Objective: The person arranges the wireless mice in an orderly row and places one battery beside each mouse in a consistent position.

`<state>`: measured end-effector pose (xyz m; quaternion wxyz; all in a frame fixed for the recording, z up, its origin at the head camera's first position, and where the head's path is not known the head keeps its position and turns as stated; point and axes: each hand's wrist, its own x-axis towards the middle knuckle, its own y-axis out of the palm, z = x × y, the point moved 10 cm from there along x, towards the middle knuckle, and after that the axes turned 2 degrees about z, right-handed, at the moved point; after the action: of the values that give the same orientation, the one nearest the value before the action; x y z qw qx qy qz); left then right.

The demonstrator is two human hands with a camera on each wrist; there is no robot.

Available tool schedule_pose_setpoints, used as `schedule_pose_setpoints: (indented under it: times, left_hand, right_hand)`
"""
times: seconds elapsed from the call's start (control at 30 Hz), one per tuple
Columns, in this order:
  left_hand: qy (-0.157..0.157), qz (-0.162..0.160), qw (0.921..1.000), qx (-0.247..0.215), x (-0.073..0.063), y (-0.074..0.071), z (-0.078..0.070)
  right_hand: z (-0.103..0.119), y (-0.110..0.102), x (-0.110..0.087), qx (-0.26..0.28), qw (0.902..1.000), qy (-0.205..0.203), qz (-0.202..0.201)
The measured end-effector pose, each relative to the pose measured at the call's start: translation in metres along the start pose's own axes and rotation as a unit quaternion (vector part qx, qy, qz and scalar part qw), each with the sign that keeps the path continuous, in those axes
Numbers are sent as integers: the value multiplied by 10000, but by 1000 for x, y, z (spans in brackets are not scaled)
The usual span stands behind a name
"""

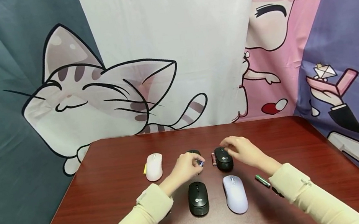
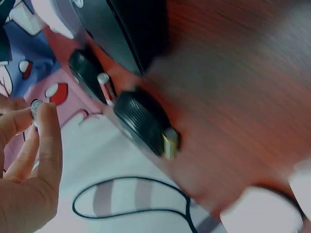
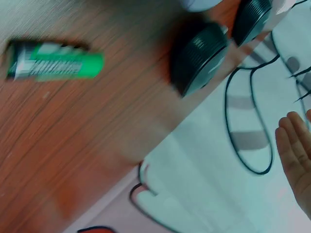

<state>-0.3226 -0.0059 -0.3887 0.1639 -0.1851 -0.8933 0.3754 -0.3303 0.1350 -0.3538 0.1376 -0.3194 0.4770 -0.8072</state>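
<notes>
Over the table's middle, my left hand pinches a small blue-and-silver battery between thumb and fingers. In the left wrist view the battery's round end shows at the fingertips. A black mouse is partly hidden behind this hand. My right hand hovers beside another black mouse, its fingertips overlapping the mouse's edge in the head view. Seen from the right wrist, the fingers are extended and hold nothing. A red battery lies just left of that mouse.
A white mouse with a yellow battery beside it sits at the back left. Nearer are a black mouse and a pale lilac mouse. A green battery lies by the right sleeve. Cartoon cloth hangs behind the table.
</notes>
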Motion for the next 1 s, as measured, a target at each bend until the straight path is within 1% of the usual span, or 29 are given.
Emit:
schedule_pose_setpoints:
  times: [0.03, 0.1, 0.2, 0.33, 0.43, 0.63, 0.8, 0.87, 1.0]
  left_hand:
    - [-102, -26, 9999, -84, -2, -4, 4]
    - [-234, -72, 9997, -29, -6, -10, 13]
    - [-294, -143, 9993, 199, -13, -17, 23]
    - [-329, -70, 9986, 413, -23, -18, 34]
    - [-461, 131, 9983, 330, -30, -14, 41]
    - [-751, 499, 9959, 105, -40, -3, 52]
    - [-1123, 913, 9895, 68, -50, 12, 61]
    - [-1174, 991, 9880, 178, -52, 17, 62]
    - [-1181, 1030, 9871, 325, -53, 21, 60]
  right_hand:
    - [4, 2, 1, -18, 10000, -38, 12]
    - [14, 9, 3, -31, 9998, -148, 91]
    - [31, 21, 3, -18, 9987, -425, 275]
    - [54, 41, 2, -79, 9949, -754, 672]
    - [69, 56, 1, -201, 9909, -888, 992]
    - [87, 81, -4, -63, 9848, -845, 1516]
    - [94, 104, -12, -208, 9744, -795, 2093]
    - [95, 110, -12, -357, 9713, -751, 2227]
    - [98, 119, -13, -562, 9684, -613, 2350]
